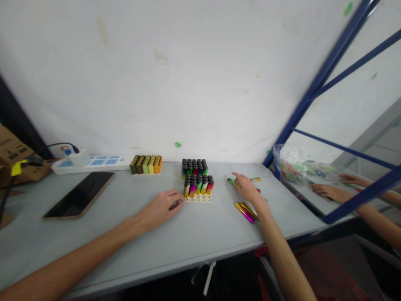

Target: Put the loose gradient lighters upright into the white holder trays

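Left hand [163,207] curled around a dark lighter [176,204], just left of lighter tray [198,189]; right hand [247,188] open, fingertips touching green lighter [231,181]; loose lighters [246,211] on tabletop [194,234] beside wrist.

One head-worn camera looks forward and down over the worktop [194,234] toward the white wall [188,75]. It sits close, with both forearms reaching in from the bottom edge.
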`<state>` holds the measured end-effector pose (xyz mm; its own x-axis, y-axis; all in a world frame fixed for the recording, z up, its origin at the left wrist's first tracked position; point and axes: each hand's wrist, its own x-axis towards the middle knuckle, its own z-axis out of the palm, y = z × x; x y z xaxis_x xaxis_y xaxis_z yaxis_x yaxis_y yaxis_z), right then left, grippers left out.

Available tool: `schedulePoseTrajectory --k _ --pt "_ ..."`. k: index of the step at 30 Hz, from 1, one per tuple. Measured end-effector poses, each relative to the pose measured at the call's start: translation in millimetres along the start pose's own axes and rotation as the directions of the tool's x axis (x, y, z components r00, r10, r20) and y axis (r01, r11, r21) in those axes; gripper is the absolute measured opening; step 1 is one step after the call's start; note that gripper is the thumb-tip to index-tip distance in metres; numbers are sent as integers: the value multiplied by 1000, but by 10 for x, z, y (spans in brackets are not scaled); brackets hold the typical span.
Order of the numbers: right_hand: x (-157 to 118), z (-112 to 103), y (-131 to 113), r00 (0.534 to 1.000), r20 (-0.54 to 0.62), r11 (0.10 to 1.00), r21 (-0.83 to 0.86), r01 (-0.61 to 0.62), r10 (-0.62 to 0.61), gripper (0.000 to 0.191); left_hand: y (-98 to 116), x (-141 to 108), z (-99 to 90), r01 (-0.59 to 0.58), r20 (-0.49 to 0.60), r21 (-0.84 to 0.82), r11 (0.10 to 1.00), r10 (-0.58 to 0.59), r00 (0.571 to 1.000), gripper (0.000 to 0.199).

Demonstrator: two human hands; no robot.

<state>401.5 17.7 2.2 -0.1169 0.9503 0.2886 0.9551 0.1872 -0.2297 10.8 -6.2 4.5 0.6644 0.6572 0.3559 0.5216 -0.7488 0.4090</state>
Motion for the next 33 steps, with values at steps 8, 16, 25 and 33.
schedulePoseTrajectory --k 8,16,25,33 --pt "-105 -395 -310 990 -30 901 413 135 -135 47 16 -8 0 12 20 9 1000 -12 1000 24" --pt "-191 -683 -996 968 -117 804 541 248 -220 34 52 -16 -26 14 23 15 1000 -14 1000 22" --pt "-171 -251 -1370 954 -198 819 492 296 -226 21 65 -22 -21 5 14 37 999 -6 1000 18" --pt "-159 -17 -1461 944 -139 858 393 331 -301 18 49 -14 2 3 13 58 998 -4 1000 15"
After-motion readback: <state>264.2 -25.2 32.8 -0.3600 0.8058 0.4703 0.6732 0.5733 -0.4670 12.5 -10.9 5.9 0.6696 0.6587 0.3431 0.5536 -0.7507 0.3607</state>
